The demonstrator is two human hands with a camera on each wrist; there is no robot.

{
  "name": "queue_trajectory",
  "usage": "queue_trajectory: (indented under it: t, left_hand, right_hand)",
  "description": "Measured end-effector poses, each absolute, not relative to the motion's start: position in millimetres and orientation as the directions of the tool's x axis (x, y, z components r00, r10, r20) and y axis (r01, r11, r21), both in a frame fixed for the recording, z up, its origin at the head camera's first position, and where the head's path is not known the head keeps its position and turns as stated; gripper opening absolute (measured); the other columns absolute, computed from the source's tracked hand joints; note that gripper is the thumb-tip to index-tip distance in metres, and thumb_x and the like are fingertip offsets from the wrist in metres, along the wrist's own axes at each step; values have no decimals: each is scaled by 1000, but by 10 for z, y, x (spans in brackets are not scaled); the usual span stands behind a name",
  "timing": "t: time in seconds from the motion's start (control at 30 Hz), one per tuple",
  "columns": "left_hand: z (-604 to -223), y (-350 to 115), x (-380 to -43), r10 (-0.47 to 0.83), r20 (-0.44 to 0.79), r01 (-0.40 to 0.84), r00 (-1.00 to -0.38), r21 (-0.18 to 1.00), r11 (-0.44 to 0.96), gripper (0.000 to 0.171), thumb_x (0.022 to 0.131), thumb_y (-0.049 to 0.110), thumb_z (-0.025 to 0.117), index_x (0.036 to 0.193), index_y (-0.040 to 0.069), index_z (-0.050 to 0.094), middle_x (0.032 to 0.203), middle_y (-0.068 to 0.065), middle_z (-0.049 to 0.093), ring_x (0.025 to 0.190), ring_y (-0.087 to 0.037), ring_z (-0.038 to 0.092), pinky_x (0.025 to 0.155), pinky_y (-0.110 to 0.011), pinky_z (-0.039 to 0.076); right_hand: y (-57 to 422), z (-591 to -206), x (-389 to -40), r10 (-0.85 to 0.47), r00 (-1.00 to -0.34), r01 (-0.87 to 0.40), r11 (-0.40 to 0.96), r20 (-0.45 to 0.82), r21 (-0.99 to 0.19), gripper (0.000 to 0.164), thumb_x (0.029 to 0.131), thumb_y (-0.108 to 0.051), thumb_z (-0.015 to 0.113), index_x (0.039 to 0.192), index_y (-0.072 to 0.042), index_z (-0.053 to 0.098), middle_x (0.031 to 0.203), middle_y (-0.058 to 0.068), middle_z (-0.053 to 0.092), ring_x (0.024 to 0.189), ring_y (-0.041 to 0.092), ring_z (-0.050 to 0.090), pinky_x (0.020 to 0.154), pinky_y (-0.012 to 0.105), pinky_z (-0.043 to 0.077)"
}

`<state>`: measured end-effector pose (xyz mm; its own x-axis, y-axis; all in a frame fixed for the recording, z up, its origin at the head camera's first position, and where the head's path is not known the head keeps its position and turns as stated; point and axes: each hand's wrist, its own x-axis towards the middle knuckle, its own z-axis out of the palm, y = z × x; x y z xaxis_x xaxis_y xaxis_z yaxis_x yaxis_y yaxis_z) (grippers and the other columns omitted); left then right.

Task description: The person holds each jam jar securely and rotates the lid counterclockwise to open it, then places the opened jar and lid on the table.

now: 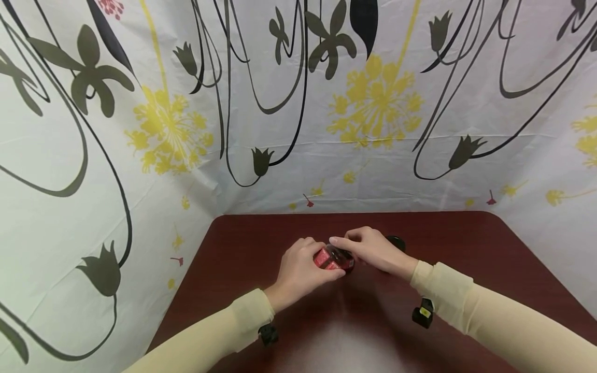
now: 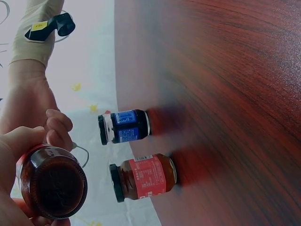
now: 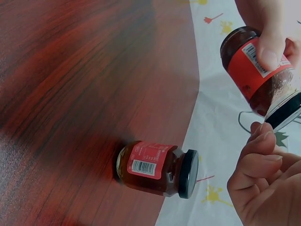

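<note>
My left hand (image 1: 303,261) grips a glass jar (image 3: 258,70) with a red label and dark brown contents, fingers and thumb wrapped round its side. The jar is held tilted above the table, and its base faces the camera in the left wrist view. My right hand (image 1: 373,247) is at the jar's dark lid (image 3: 285,113), its fingers curled and fingertips right at the lid's edge. A clear band shows below the lid in the right wrist view. My right palm hides part of the lid in the head view.
Two other jars stand upright on the dark red wooden table (image 1: 261,233): a red-labelled jar (image 2: 149,177) and a blue-labelled jar (image 2: 126,127), both with dark lids. A white patterned cloth (image 1: 289,129) hangs behind and at both sides.
</note>
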<state>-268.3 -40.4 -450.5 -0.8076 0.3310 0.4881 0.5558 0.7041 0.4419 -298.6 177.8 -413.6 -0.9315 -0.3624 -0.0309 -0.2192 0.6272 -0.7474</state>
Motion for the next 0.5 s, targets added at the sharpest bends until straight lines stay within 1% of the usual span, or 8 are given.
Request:
queue_trajectory:
  t: [0.13,0.37,0.5]
  left_hand:
    - [-4504,-404,-2678,332,495,560,-803,434,706,51,72,63,83,97,19,74,81,13,51,76,-4,46,55,-18,42]
    - [-4497,-408,-2665,328,502,560,-801,432,707,50,71,62,83,95,20,73,80,13,51,76,-4,46,56,-18,42]
    - [-4494,-424,-2660,328,499,559,-803,436,705,50,71,62,84,95,20,73,80,13,51,76,-4,47,56,-18,43]
  right_hand:
    - [1767,-4137,-2973,-346,-938,-218,639,-22,-738,58,86,-76,56,80,-19,69,66,6,59,56,25,53,53,38,45]
    - [1769,-4121,-2956,-349,-937,-241,635,5,-734,58,85,-75,58,76,-19,69,66,5,60,57,23,53,54,38,46]
    - [1764,-4117,-2955,-359,-933,-245,625,5,-742,57,85,-75,59,76,-19,70,65,5,61,57,26,55,54,38,47]
